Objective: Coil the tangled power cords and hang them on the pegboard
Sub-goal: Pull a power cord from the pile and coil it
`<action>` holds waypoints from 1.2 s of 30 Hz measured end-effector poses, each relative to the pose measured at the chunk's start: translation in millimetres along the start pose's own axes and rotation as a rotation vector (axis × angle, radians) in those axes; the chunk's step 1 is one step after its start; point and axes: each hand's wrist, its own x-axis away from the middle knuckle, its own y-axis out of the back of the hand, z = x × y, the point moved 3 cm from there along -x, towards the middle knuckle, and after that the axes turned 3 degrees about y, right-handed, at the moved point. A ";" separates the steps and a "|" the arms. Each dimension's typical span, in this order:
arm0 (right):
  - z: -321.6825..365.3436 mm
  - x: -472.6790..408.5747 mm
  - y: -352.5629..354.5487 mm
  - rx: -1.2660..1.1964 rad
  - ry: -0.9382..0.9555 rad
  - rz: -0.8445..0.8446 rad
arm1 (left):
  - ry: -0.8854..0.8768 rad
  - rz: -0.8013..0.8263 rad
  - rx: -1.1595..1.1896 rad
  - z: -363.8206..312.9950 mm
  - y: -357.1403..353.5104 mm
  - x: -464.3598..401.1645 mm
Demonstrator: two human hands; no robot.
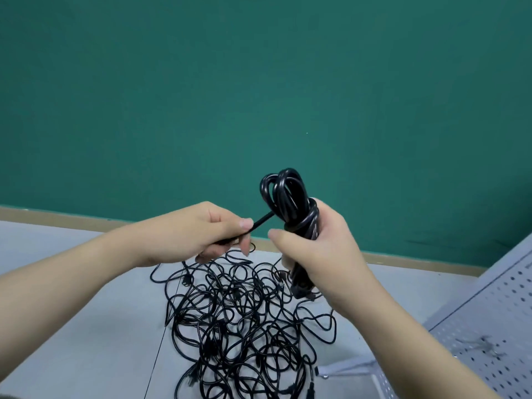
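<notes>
My right hand [319, 249] grips a coiled black power cord [290, 203] upright, its loops sticking up above the fist and its lower end hanging below the palm. The cord's free end is wrapped around the coil's middle. My left hand [207, 231] pinches that free end [260, 221] between thumb and fingers, just left of the coil. Below both hands a big tangle of black cords [244, 318] lies on the grey table [86, 326]. The white pegboard [495, 326] stands at the right edge, with a metal hook [486, 345] on it.
A green wall [259, 82] with a tan baseboard [417, 262] runs behind the table. The pegboard's white foot [348, 367] reaches onto the table near the tangle's right side. A seam [159, 341] crosses the tabletop left of the tangle.
</notes>
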 end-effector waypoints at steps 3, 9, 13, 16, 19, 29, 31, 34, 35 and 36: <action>-19.3 -7.5 9.7 -0.011 -0.101 -0.041 | 0.008 0.048 -0.187 -7.8 -11.5 -0.7; -37.3 -7.9 3.9 0.103 -0.135 0.039 | 0.120 0.122 -0.640 -19.9 -33.8 2.8; -45.9 -10.3 11.6 0.232 -0.132 0.014 | 0.073 0.053 -0.899 -33.3 -33.9 9.4; -52.6 -9.7 9.9 0.392 -0.141 -0.012 | 0.020 0.004 -1.051 -42.6 -36.3 10.2; -55.9 -9.9 3.0 0.572 -0.125 0.039 | -0.189 -0.108 -1.228 -45.9 -37.4 10.8; -47.4 4.1 -34.5 0.626 -0.013 0.420 | -0.231 -0.235 -0.541 -43.8 -16.6 15.5; -45.4 2.6 -32.0 0.543 -0.013 0.319 | -0.221 -0.312 -0.375 -41.8 -9.9 17.1; -45.0 -3.1 -21.4 0.491 -0.003 0.134 | -0.221 -0.446 -0.125 -39.5 -5.1 18.8; -43.8 -3.1 -20.5 0.478 0.004 0.117 | -0.224 -0.462 -0.086 -39.2 -6.1 19.1; -44.2 -2.4 -21.1 0.462 0.010 0.117 | -0.226 -0.469 -0.067 -39.6 -7.9 19.1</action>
